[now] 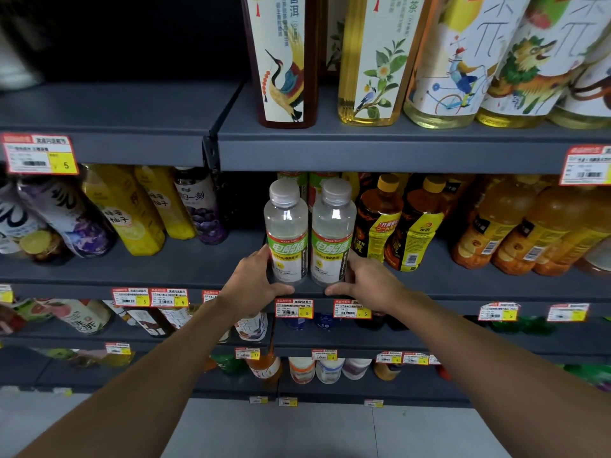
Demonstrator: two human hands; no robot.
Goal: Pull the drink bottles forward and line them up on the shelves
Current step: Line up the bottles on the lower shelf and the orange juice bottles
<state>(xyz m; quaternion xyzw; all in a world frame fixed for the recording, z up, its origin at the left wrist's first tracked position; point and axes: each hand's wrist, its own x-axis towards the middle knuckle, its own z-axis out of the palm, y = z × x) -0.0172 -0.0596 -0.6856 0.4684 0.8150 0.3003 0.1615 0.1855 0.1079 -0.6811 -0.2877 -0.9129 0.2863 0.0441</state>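
Observation:
Two clear drink bottles with grey caps and green-and-white labels stand side by side at the front edge of the middle shelf (pixel 463 285). My left hand (pixel 253 279) grips the base of the left bottle (pixel 286 233), thumb curled across its front. My right hand (pixel 367 280) grips the base of the right bottle (pixel 333 236) the same way. More bottles of the same kind (pixel 317 186) stand behind them, mostly hidden.
Dark bottles with yellow labels (pixel 380 223) stand just right of the pair, then orange drinks (pixel 496 226). Yellow and purple bottles (pixel 132 209) stand to the left across a bare gap. Tall tea bottles (pixel 373 61) fill the shelf above. Price tags (pixel 294 308) line the edges.

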